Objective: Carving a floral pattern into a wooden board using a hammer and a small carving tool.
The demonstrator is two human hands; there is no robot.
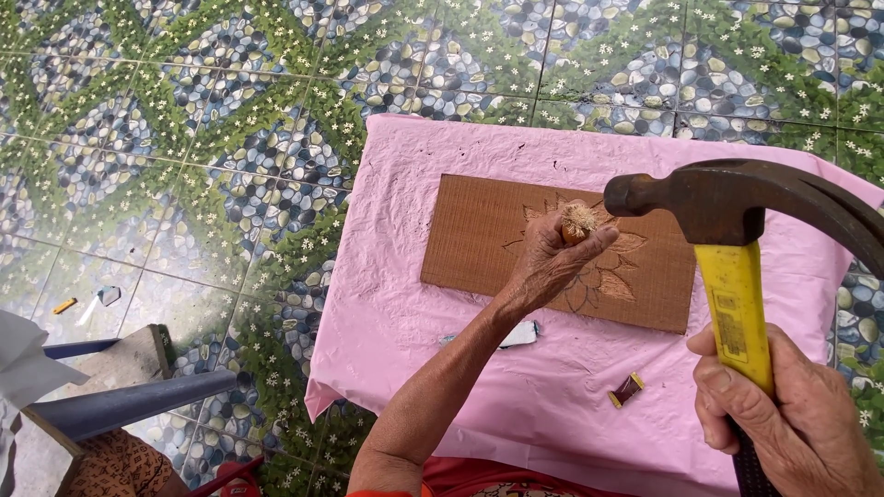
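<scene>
My left hand [551, 260] is closed around a wooden-handled chisel [577, 222] whose frayed top sticks up from my fist. It stands on a brown wooden board [479, 235] with a flower carved into its right half. My right hand [792, 414] grips the yellow handle of a rusty claw hammer [709, 198], raised close to the camera with its head level with the chisel top, a short gap to the right of it. The chisel's blade is hidden behind my hand.
The board lies on a pink cloth [405, 304] covering a low table. A small dark-red and yellow object [627, 389] and a pale scrap [521, 334] lie on the cloth. Patterned pebble tiles [184, 138] cover the floor; blue stool legs [129, 405] stand at lower left.
</scene>
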